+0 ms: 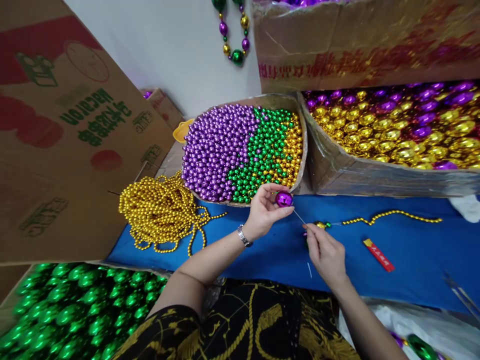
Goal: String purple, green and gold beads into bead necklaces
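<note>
Both hands meet just above the blue table cover [262, 250]: the right hand [325, 252] is pinched shut on a thin needle [299, 216], with a few beads already strung bunched at its fingertips, while the left hand [263, 211] is closed by thumb and fingertips around a large purple bead [284, 199], held just beside the needle's tip and not quite on it. That bead looks hollow, light and glossy, so I judge it slippery and easily dented; a soft pinch at its sides, as now, leaves the hole free. The needle is stiff but fine and is best gripped low on its shaft. From the right hand a string of small gold beads [390, 216] trails across the cover, limp and likely to slide. A red lighter [378, 254] lies near it. Left of the hands sits a loose heap of gold bead strands [161, 210]. Behind them a shallow tray [303, 145] holds small purple, green and gold beads in separate patches, and a cardboard box [360, 175] beside it is full of larger gold and purple ones. Nearest me, at lower left, is a bin of green beads [75, 310].
</note>
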The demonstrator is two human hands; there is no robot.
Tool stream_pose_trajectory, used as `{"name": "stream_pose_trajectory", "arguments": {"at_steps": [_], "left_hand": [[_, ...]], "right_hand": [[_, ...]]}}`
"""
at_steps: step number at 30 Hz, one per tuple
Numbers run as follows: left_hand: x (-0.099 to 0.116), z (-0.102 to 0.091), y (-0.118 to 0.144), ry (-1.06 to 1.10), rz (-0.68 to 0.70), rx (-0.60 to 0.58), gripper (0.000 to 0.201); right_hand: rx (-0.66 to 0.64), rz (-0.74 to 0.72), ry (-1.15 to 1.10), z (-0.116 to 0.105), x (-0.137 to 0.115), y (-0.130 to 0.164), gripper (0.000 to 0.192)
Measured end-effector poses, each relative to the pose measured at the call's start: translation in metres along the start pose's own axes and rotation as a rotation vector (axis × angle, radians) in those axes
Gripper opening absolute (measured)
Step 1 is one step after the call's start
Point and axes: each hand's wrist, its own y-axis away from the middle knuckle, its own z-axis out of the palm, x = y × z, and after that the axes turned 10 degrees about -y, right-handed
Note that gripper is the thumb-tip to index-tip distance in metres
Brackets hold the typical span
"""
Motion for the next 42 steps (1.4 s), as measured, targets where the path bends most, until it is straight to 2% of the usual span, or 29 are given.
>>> {"name": "stream_pose_trajectory", "arguments": {"at_steps": [8, 15, 20, 22, 25, 27, 30, 33, 37, 39, 42], "left_hand": [[0.006, 0.001, 0.003, 0.001, -0.053, 0.007, 0.052], [0.001, 0.0, 0.006, -0.01, -0.069, 0.019, 0.052], [0.005, -0.004, 0.007, -0.023, -0.05, -0.127, 0.055], [0.012, -0.011, -0.008, -0.129, 0.009, -0.121, 0.05], [0.017, -0.024, -0.048, -0.562, 0.148, -0.086, 0.027], [0.014, -0.029, -0.078, -0.826, 0.203, -0.185, 0.013], [0.003, -0.029, -0.112, -0.945, 0.226, -0.322, 0.019], [-0.003, -0.026, -0.123, -0.866, 0.173, -0.315, 0.023], [0.007, -0.026, -0.108, -0.701, 0.075, -0.217, 0.021], [0.016, -0.027, -0.092, -0.502, -0.029, -0.187, 0.018], [0.026, -0.027, -0.069, -0.134, -0.253, -0.183, 0.024]], "right_hand": [[-0.026, 0.037, -0.045, 0.001, 0.002, 0.001, 0.02], [-0.026, -0.007, -0.015, 0.004, 0.003, 0.0, 0.02], [-0.033, 0.057, -0.054, 0.002, 0.001, -0.001, 0.02], [-0.026, 0.078, -0.04, 0.001, 0.002, 0.0, 0.019], [-0.011, 0.09, 0.01, -0.002, 0.006, 0.0, 0.018], [0.009, 0.086, 0.042, -0.003, 0.008, 0.001, 0.019], [0.024, 0.078, 0.058, -0.002, 0.008, 0.003, 0.019], [0.027, 0.082, 0.056, -0.002, 0.008, 0.004, 0.02], [0.035, 0.095, 0.05, -0.004, 0.006, 0.003, 0.019], [0.034, 0.1, 0.052, -0.005, 0.006, 0.001, 0.018], [0.026, 0.104, 0.049, -0.004, 0.004, -0.001, 0.018]]}}
